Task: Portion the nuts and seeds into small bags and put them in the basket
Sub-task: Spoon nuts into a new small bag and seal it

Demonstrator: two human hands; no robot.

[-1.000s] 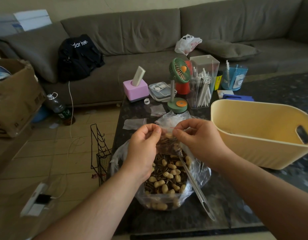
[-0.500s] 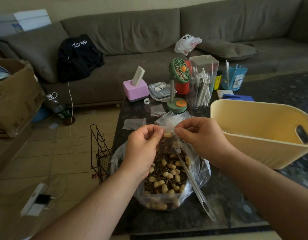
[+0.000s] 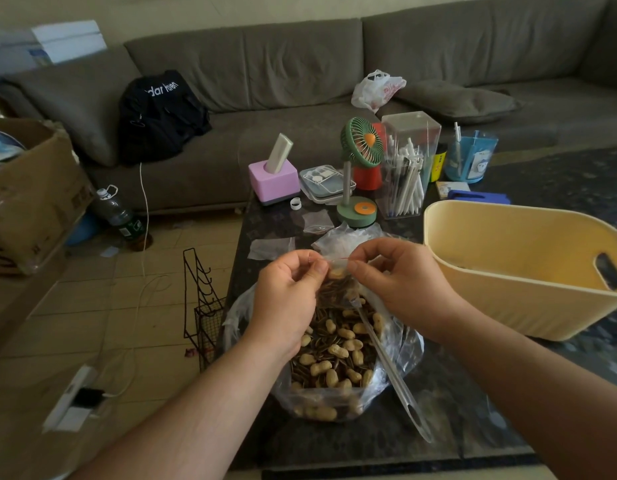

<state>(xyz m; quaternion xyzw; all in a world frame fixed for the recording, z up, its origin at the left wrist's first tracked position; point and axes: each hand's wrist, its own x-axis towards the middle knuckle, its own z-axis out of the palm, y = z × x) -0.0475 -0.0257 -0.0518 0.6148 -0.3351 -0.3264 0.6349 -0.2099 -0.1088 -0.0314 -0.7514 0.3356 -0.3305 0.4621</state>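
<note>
One camera on the person's head looks forward and down, close over the dark table [image 3: 449,403], with the sofa [image 3: 300,57] far behind.

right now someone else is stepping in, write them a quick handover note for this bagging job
Left grip and right grip each pinch the top edge of the small clear bag of seeds and peanuts, apparently sealing it.
It hangs over the large clear plastic bag of peanuts and seeds, where the clear scoop rests.
Yellow plastic basket: no bags visible inside.
Left: seal, drop in, repeat.
</note>
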